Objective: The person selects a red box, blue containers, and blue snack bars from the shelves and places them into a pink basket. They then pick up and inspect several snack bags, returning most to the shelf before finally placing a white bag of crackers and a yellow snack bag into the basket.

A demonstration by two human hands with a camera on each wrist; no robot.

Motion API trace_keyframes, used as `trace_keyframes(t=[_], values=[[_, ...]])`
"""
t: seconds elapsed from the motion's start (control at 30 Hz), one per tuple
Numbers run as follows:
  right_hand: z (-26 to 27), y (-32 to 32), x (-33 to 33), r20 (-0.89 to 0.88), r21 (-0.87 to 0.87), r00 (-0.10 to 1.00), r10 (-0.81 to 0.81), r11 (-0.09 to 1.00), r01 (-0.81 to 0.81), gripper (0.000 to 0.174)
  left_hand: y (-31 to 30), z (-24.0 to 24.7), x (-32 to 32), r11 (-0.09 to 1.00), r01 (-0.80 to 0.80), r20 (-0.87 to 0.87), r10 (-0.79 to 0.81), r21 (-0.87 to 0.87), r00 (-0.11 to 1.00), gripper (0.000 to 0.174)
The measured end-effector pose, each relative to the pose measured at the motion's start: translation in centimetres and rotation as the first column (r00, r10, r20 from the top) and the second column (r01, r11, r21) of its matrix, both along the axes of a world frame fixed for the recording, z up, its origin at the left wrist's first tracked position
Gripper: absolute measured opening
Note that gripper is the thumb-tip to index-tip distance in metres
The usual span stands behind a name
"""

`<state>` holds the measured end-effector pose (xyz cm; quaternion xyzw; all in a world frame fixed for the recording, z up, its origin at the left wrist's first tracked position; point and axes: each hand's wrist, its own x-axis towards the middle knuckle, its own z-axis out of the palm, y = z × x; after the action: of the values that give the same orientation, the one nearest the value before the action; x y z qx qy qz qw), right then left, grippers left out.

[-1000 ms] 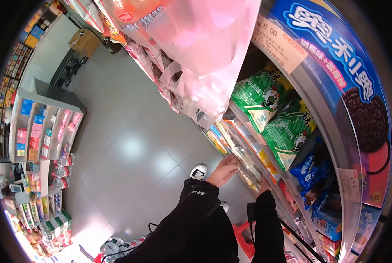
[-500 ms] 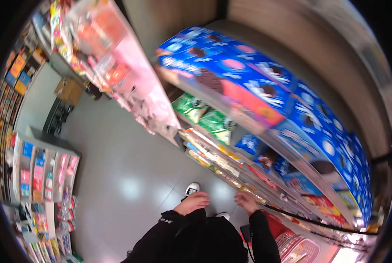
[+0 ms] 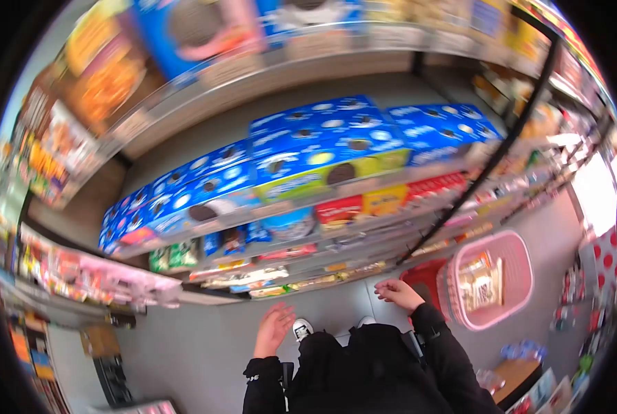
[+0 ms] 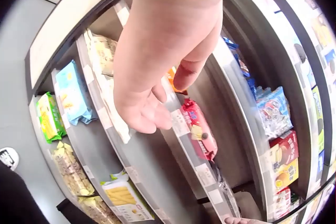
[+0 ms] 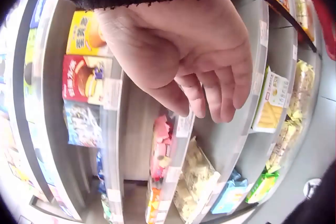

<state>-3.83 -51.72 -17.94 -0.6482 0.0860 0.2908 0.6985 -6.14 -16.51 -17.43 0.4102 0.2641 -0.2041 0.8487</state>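
Note:
In the head view my left hand (image 3: 274,330) hangs in front of the snack shelves, holding nothing, fingers relaxed. My right hand (image 3: 399,294) is also empty, near a pink basket (image 3: 522,293) with light-coloured snack packs (image 3: 483,284) inside. The left wrist view has my left hand (image 4: 165,61) over the shelf tiers, its fingers loosely bent, with a red snack pack (image 4: 199,129) beyond them. Seen by the right wrist camera, my right hand (image 5: 184,58) shows its palm, fingers apart from the goods, close to boxes (image 5: 86,79) on a shelf.
Blue cookie boxes (image 3: 308,148) line a broad shelf ahead, with lower tiers of packaged snacks beneath it. A red object (image 3: 422,276) stands beside the pink basket. A brown carton (image 3: 96,341) sits at the left, on the far side of the grey floor (image 3: 205,338).
The view has swung right, bringing the pink basket fully into sight and moving the pink hanging bags to the left. Both hands have drawn back from the lower shelves and apart.

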Motion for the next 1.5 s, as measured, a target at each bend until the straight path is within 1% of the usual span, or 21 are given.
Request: trace_keyframes(t=[0.07, 0.13, 0.2, 0.27, 0.33, 0.4, 0.53, 0.67, 0.77, 0.9, 0.93, 1.03, 1.1, 1.23, 1.27, 1.3, 1.33, 1.37, 1.4, 1.43, 1.5], values=[[0.2, -2.5, -1.8, 0.036, 0.005, 0.995, -0.09, 0.996, 0.09, 0.027, -2.5, -0.1, 0.8, 1.0, 0.031, -0.028, -0.031, 0.002, 0.999, 0.032], [0.0, -5.1, -3.7, 0.038, 0.059, 0.984, -0.173, 0.984, 0.171, 0.026, -5.2, -0.2, 1.8, 0.99, 0.142, -0.043, -0.142, 0.019, 0.989, 0.031], [1.2, -7.5, -5.8, 0.015, 0.025, 0.962, -0.273, 0.962, 0.273, 0.024, -7.9, -0.4, 3.1, 0.966, 0.258, -0.071, -0.255, 0.032, 0.964, 0.029], [-0.6, -9.8, -8.3, 0.036, 0.038, 0.918, -0.395, 0.918, 0.394, 0.023, -10.6, -0.5, 3.7, 0.924, 0.372, -0.058, -0.368, 0.087, 0.928, 0.028], [-0.2, -11.4, -10.3, 0.01, 0.039, 0.869, -0.495, 0.869, 0.494, 0.022, -13.6, -0.2, 4.3, 0.89, 0.445, -0.07, -0.44, 0.097, 0.895, 0.026], [-0.1, -12.2, -11.7, -0.068, 0.044, 0.781, -0.621, 0.78, 0.624, 0.021, -15.9, 0.2, 4.6, 0.855, 0.512, -0.071, -0.508, 0.082, 0.859, 0.026], [-0.6, -12.5, -13.4, -0.107, 0.019, 0.671, -0.733, 0.674, 0.739, 0.02, -20.2, 1.2, 4.5, 0.774, 0.626, -0.111, -0.617, 0.091, 0.779, 0.026], [-1.8, -11.4, -13.9, -0.142, 0.111, 0.613, -0.777, 0.603, 0.79, 0.02, -22.5, 1.3, 4.5, 0.69, 0.719, -0.146, -0.705, 0.085, 0.694, 0.028], [-1.5, -10.2, -13.9, -0.099, 0.121, 0.63, -0.771, 0.619, 0.776, 0.02, -23.1, 0.9, 5.3, 0.628, 0.775, -0.137, -0.764, 0.069, 0.631, 0.028], [-0.5, -9.4, -14.3, -0.08, 0.1, 0.709, -0.701, 0.702, 0.706, 0.019, -23.9, 1.4, 6.6, 0.576, 0.812, -0.066, -0.81, 0.094, 0.582, 0.026], [-0.1, -9.3, -14.3, -0.069, 0.071, 0.735, -0.674, 0.732, 0.678, 0.019, -24.1, 1.8, 6.8, 0.594, 0.8, -0.077, -0.796, 0.087, 0.6, 0.026], [1.7, -8.8, -13.4, -0.041, 0.023, 0.756, -0.654, 0.755, 0.655, 0.021, -23.6, 2.9, 7.8, 0.617, 0.781, 0.012, -0.785, 0.095, 0.619, 0.026], [2.3, -8.5, -12.5, -0.028, -0.013, 0.775, -0.631, 0.776, 0.631, 0.021, -22.6, 3.3, 8.4, 0.61, 0.787, 0.039, -0.792, 0.091, 0.609, 0.026], [3.1, -7.3, -10.6, -0.005, -0.008, 0.833, -0.553, 0.833, 0.553, 0.021, -19.8, 3.1, 9.3, 0.659, 0.748, 0.063, -0.752, 0.083, 0.656, 0.026], [3.2, -6.9, -10.2, -0.004, -0.006, 0.852, -0.524, 0.852, 0.524, 0.019, -19.1, 3.1, 9.4, 0.611, 0.78, 0.067, -0.791, 0.134, 0.608, 0.024], [3.6, -6.7, -9.8, 0.002, -0.016, 0.91, -0.415, 0.91, 0.415, 0.02, -18.3, 3.1, 9.4, 0.558, 0.81, 0.066, -0.828, 0.181, 0.556, 0.023], [4.1, -6.4, -9.5, 0.009, -0.027, 0.953, -0.302, 0.953, 0.302, 0.02, -17.5, 3.3, 9.2, 0.571, 0.803, 0.056, -0.82, 0.171, 0.57, 0.023], [4.4, -5.9, -9.3, -0.002, -0.029, 0.957, -0.29, 0.957, 0.29, 0.02, -16.9, 3.6, 9.1, 0.433, 0.876, 0.087, -0.901, 0.211, 0.424, 0.021], [4.6, -5.4, -9.0, 0.0, -0.055, 0.99, -0.143, 0.988, 0.143, 0.021, -16.4, 4.0, 9.1, 0.284, 0.924, 0.114, -0.958, 0.257, 0.263, 0.02], [5.0, -5.0, -8.8, 0.0, -0.082, 1.0, 0.004, 0.997, -0.004, 0.022, -16.0, 4.5, 8.9, 0.249, 0.94, 0.112, -0.967, 0.234, 0.228, 0.019], [6.1, -4.1, -8.2, -0.022, -0.096, 0.999, 0.026, 0.995, -0.028, 0.023, -15.2, 4.1, 8.7, 0.252, 0.938, 0.101, -0.967, 0.239, 0.234, 0.02]])
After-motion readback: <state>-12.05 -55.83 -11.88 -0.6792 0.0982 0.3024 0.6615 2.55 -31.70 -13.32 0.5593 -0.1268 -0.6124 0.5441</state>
